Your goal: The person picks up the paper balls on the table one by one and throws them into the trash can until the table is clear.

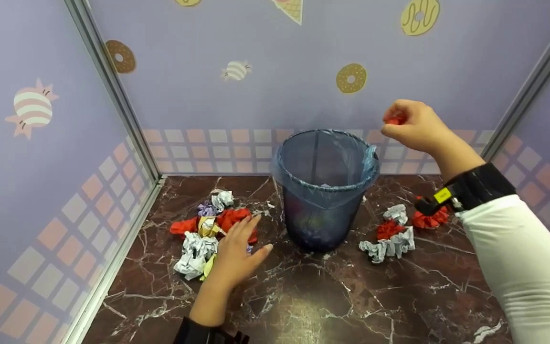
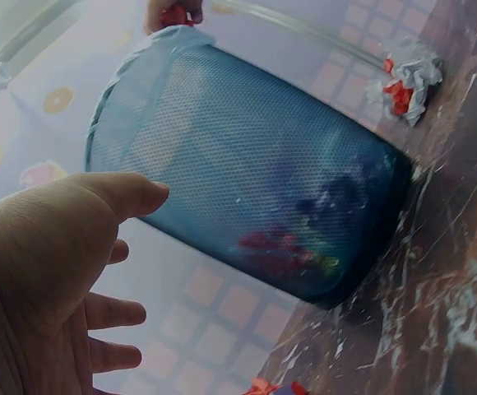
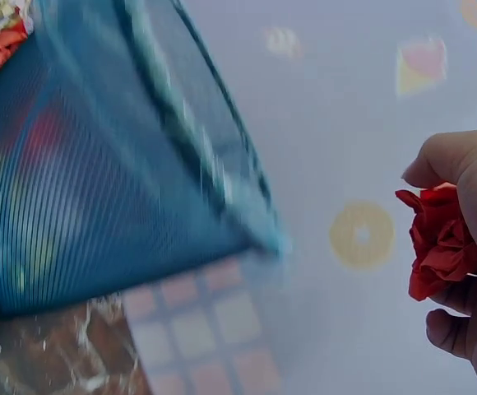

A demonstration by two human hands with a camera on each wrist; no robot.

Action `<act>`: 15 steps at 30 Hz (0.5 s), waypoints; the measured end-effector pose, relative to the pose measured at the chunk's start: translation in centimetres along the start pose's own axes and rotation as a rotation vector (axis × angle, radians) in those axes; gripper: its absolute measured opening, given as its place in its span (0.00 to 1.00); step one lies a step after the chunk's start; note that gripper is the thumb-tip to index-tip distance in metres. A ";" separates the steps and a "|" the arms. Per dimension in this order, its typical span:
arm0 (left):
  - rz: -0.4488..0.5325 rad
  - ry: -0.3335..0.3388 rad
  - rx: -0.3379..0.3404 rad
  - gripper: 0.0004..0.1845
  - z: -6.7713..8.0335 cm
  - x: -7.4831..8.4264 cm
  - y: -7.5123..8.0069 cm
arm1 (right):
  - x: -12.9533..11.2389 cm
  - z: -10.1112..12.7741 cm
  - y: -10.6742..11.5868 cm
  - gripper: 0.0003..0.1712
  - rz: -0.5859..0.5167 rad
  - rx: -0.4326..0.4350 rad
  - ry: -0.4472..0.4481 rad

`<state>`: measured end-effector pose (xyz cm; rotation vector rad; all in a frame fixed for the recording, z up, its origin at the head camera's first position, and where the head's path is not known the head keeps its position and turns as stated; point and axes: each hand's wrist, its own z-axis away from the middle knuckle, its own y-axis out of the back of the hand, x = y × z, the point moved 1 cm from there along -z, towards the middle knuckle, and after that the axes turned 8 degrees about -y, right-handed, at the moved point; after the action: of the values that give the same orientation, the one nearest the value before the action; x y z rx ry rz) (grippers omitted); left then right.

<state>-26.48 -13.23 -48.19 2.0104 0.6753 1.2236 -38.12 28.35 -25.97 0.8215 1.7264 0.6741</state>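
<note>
**Red paper ball held up by the bin rim, drop not yet made**

My right hand [image 1: 416, 126] is raised, fingers curled round a crumpled red paper wad [image 1: 394, 119], pinched between thumb and fingertips. It sits just beyond and to the right of the mesh waste bin [image 1: 325, 191], above rim height, not quite over the opening. Step in hand, as I judge it: carry to bin. The next move calls for shifting the wad left over the mouth, then letting the fingers go.

The wad is a rough ball, no clear long axis; the wrist view shows it slightly taller than wide. The bin stands upright, mouth up, blue liner [image 1: 369, 160] folded over the rim.

My left hand [image 1: 237, 253] is flat, fingers spread, resting on the paper pile [image 1: 203, 234] on the marble floor [image 1: 303, 306]. More scraps [image 1: 389, 239] lie right of the bin.
</note>
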 end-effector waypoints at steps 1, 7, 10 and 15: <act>0.002 0.004 0.006 0.42 0.0 -0.1 0.2 | -1.0 -0.1 -0.4 0.11 0.002 -0.010 0.022; 0.005 0.023 0.005 0.43 0.1 -0.1 0.8 | -6.2 -0.2 -2.8 0.10 0.014 -0.115 0.168; 0.000 0.021 -0.001 0.43 0.0 0.0 0.8 | -7.8 0.1 -3.9 0.09 0.028 -0.145 0.225; -0.001 0.023 -0.010 0.43 0.1 0.1 0.7 | -9.1 0.3 -5.6 0.09 0.043 -0.179 0.268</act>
<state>-26.25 -13.60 -47.61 1.9903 0.6797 1.2486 -37.03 17.77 -25.16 0.6681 1.8580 0.9893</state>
